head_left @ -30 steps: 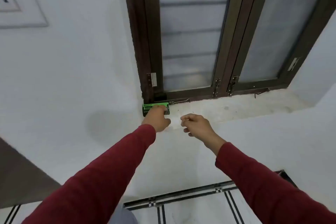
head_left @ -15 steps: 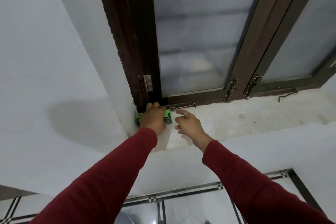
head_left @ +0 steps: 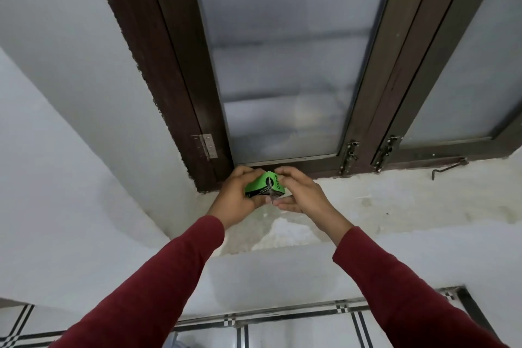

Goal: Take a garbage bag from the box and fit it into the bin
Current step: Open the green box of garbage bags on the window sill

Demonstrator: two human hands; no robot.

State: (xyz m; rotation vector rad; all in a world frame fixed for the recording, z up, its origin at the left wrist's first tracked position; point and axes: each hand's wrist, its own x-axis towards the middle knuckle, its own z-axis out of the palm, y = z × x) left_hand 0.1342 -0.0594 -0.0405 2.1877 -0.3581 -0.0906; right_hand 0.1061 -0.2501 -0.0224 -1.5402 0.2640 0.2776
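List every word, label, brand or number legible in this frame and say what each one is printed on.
"BECO": my best reading of the black letters running sideways on the end face of the green box, held between the left hand and right hand.
Small print on the box's dark lower side: too small and blurred to read.
Nothing else in view carries any text.
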